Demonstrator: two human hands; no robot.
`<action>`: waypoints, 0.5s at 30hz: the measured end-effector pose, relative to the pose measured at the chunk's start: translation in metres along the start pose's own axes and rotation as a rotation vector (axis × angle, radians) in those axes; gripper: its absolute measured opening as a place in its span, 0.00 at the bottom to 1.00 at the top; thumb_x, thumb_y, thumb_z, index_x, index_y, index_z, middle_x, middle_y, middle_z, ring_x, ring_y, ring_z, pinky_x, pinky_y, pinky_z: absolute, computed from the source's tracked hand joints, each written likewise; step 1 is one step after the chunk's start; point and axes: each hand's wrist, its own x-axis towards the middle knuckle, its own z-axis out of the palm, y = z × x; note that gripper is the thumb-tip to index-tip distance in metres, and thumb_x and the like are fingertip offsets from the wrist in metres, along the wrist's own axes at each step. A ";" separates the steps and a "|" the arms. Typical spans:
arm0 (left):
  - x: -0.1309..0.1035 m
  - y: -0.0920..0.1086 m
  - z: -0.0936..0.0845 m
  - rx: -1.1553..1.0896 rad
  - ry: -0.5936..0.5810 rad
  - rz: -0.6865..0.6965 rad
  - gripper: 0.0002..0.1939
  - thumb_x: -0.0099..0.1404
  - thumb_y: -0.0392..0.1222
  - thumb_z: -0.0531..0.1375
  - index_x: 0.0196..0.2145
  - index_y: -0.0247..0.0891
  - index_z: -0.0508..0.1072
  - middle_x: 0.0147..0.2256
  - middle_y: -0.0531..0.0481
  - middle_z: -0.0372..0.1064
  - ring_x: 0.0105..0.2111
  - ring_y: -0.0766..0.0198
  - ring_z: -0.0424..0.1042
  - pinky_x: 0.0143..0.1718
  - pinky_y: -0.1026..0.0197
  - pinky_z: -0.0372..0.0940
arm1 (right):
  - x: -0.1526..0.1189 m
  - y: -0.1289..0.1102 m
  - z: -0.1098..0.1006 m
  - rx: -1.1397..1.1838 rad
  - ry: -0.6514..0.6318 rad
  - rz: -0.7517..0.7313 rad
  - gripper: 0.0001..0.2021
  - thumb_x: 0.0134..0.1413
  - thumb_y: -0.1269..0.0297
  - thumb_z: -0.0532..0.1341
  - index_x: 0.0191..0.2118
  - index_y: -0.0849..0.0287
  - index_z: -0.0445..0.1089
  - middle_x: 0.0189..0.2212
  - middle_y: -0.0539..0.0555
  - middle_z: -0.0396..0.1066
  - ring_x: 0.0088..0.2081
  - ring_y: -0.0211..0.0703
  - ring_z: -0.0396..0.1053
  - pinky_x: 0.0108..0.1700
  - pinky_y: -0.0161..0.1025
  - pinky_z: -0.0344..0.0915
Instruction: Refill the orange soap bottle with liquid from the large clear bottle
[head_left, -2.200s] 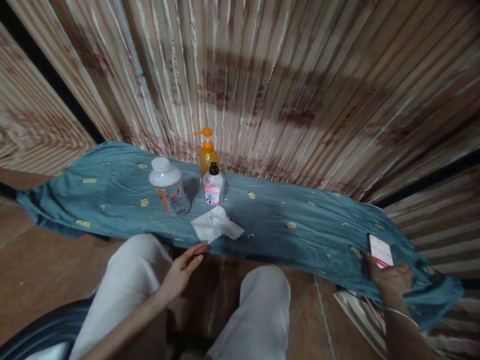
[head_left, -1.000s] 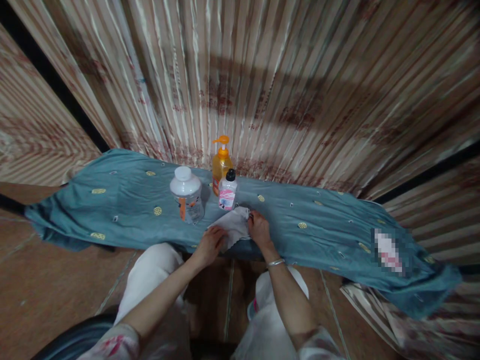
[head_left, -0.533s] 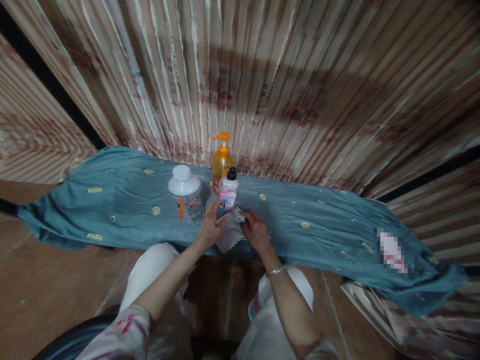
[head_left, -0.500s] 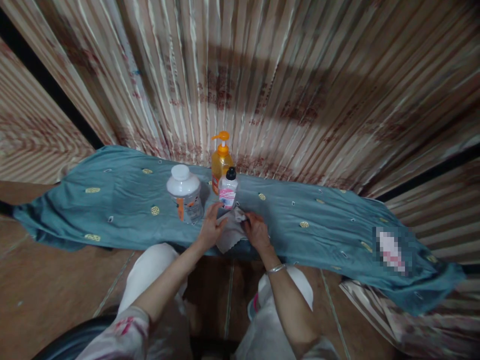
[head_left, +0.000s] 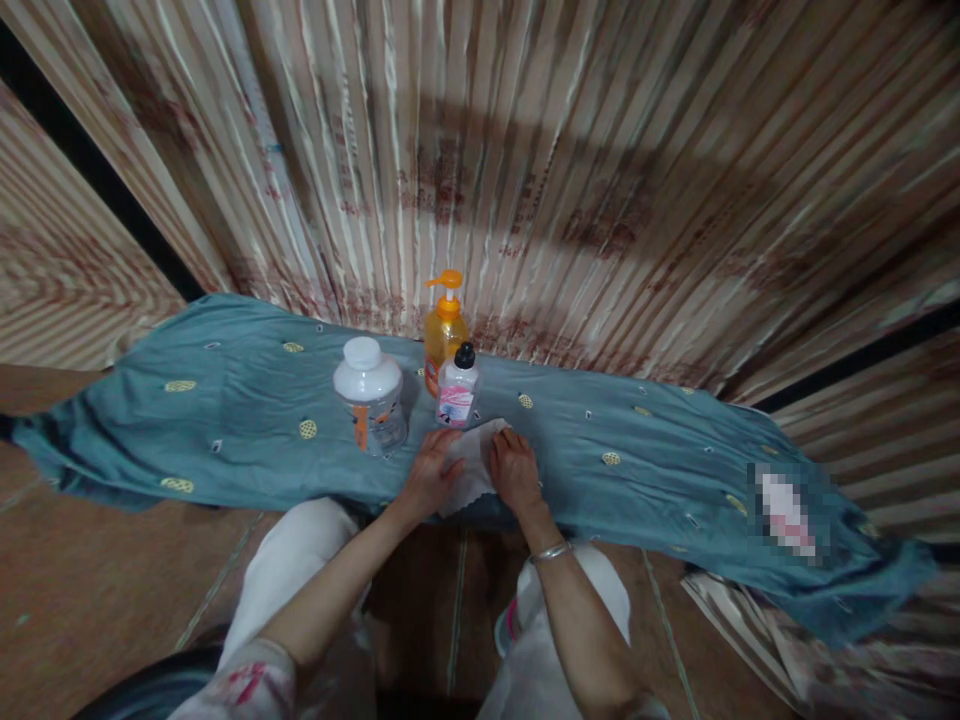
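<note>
A white wipe or tissue (head_left: 472, 468) lies spread on the blue-green cloth between my two hands. My left hand (head_left: 433, 472) rests over its left side, thumb and fingers apart. At the wipe's upper right edge, my right hand (head_left: 515, 470) has its fingers curled closed on it. Just beyond my left fingertips stands a small clear bottle (head_left: 457, 392) with a black cap and pink label. Behind it is an orange pump bottle (head_left: 442, 340). A large white-capped jar (head_left: 370, 395) with an orange label stands to the left.
The narrow bench is covered by a patterned blue-green cloth (head_left: 247, 400). A blurred pink and white item (head_left: 785, 512) lies at its right end. Pleated curtains (head_left: 495, 180) hang behind, with dark poles (head_left: 97, 165) at the sides. My knees are below the front edge.
The wipe was bunched at its upper right corner and now lies flatter. My left hand has come down onto its left side. The bottles and the jar have stayed in place.
</note>
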 end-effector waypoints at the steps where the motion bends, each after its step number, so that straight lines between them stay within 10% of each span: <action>1: 0.002 0.001 -0.003 -0.009 0.056 -0.011 0.23 0.63 0.41 0.58 0.56 0.37 0.63 0.55 0.39 0.64 0.57 0.52 0.62 0.60 0.44 0.58 | -0.001 -0.001 -0.001 0.013 0.011 -0.010 0.13 0.58 0.69 0.52 0.45 0.62 0.69 0.48 0.65 0.71 0.50 0.49 0.67 0.54 0.49 0.61; 7: 0.023 0.006 -0.004 -0.083 0.235 -0.064 0.42 0.61 0.40 0.62 0.66 0.41 0.42 0.66 0.38 0.44 0.67 0.51 0.45 0.66 0.45 0.45 | 0.016 -0.014 -0.035 0.112 0.165 -0.050 0.18 0.62 0.61 0.49 0.53 0.61 0.65 0.52 0.64 0.69 0.54 0.48 0.65 0.55 0.49 0.62; 15: 0.048 -0.004 0.011 -0.196 0.289 -0.102 0.44 0.59 0.41 0.63 0.65 0.41 0.43 0.65 0.38 0.46 0.66 0.50 0.48 0.66 0.45 0.48 | 0.084 -0.066 -0.074 0.217 0.244 -0.200 0.23 0.58 0.50 0.55 0.52 0.61 0.67 0.47 0.59 0.73 0.48 0.46 0.69 0.51 0.45 0.64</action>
